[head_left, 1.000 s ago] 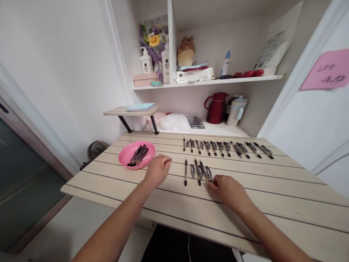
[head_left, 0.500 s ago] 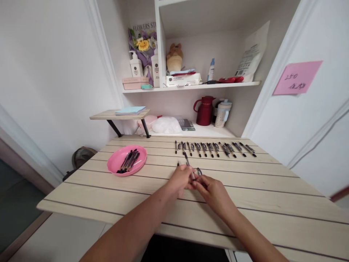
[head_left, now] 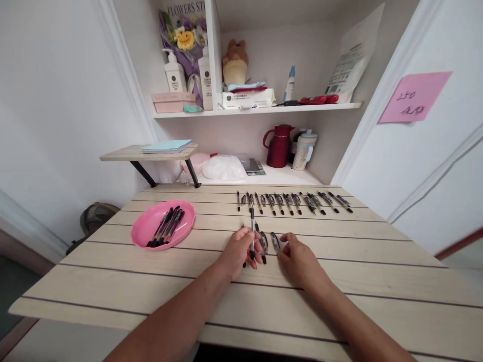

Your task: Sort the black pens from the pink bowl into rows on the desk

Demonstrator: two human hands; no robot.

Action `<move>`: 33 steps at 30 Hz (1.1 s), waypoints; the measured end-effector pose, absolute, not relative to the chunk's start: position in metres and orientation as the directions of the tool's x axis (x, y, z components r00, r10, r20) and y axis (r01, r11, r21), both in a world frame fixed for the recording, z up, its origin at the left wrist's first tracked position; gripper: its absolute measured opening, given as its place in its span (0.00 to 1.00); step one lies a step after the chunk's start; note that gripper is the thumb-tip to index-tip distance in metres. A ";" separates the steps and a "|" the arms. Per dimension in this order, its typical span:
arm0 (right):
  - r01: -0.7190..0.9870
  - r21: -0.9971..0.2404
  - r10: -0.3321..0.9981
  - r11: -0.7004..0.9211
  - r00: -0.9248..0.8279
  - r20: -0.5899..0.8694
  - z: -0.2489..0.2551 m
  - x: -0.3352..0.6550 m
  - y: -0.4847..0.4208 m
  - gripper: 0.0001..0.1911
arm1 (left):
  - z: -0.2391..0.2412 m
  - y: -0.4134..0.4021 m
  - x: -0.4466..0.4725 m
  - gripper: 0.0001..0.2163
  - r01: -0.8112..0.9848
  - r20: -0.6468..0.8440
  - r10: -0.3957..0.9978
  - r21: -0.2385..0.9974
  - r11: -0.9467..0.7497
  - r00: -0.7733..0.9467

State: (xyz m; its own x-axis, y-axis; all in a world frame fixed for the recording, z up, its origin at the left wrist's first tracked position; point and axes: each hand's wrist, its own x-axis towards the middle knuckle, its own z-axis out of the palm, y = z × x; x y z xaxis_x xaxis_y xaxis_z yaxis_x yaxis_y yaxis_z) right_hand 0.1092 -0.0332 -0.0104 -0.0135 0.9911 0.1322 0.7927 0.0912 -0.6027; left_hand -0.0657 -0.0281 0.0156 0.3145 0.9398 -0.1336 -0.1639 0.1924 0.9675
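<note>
My left hand (head_left: pixel 241 251) is closed on a slim pen (head_left: pixel 252 234), which stands nearly upright with black parts at both ends. Beneath and beside that hand lie more pen parts, among them a dark pen cap (head_left: pixel 263 242) with a clip; the fingers partly cover them. My right hand (head_left: pixel 298 259) rests low over the table, thumb and forefinger curved and apart at the right side of another clipped pen cap (head_left: pixel 275 241). Whether they touch it is hard to tell. A row of pens and caps (head_left: pixel 279 203) lies farther back.
At the left, a pink dish (head_left: pixel 138 234) holds several dark pens (head_left: pixel 166 226). A small raised shelf (head_left: pixel 121 153) on black legs stands behind it. Along the back, a cabinet holds a red jug (head_left: pixel 278 148), a pale cup (head_left: pixel 303 153) and a white bag (head_left: pixel 223 167).
My hands have parted: the right moved away from the pen to the right, beside the cap. The left keeps the pen, now more upright. The view has shifted slightly.
</note>
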 end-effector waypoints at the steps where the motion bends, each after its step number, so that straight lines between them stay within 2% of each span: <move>1: 0.778 -0.621 0.991 0.090 -0.005 0.137 -0.008 0.113 -0.034 0.15 | 0.016 -0.029 -0.066 0.12 -0.139 -0.122 0.934 0.974 0.177 0.336; 4: 0.658 -0.749 0.990 0.085 0.027 0.136 0.005 0.126 -0.032 0.11 | 0.016 -0.032 -0.065 0.13 -0.031 -0.104 0.904 0.991 0.129 0.414; 8: 0.199 -0.979 0.991 0.039 0.119 0.063 0.028 0.128 -0.016 0.13 | 0.014 -0.036 -0.062 0.14 0.082 -0.091 0.874 0.995 0.058 0.477; 10: 0.009 -0.996 0.985 0.086 0.152 0.087 0.037 0.123 -0.007 0.15 | 0.013 -0.036 -0.061 0.15 0.101 -0.079 0.872 0.994 0.035 0.483; 12: -0.069 -0.988 0.980 0.140 0.154 0.128 0.044 0.117 -0.002 0.16 | 0.013 -0.036 -0.062 0.15 0.110 -0.074 0.873 0.994 0.024 0.481; 22: -0.109 -0.982 0.985 0.152 0.098 0.141 0.051 0.113 0.000 0.16 | 0.008 -0.034 -0.064 0.15 0.119 -0.051 0.882 0.993 -0.006 0.468; 29: -0.011 -0.990 0.989 0.140 0.044 0.140 0.055 0.112 -0.005 0.18 | 0.009 -0.034 -0.064 0.15 0.136 -0.067 0.884 0.991 0.003 0.463; 33: -0.015 -0.993 0.993 0.116 0.025 0.116 0.051 0.109 -0.008 0.17 | 0.010 -0.036 -0.064 0.14 0.131 -0.043 0.900 0.991 -0.015 0.433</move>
State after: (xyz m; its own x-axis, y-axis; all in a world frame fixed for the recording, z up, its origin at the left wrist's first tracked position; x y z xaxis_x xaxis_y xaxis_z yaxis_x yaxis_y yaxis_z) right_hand 0.1094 -0.0076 0.0514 0.0248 0.9930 0.1159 -0.0152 0.1163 -0.9931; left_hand -0.0638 -0.0355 0.0097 0.4333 0.9002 -0.0430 0.1306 -0.0155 0.9913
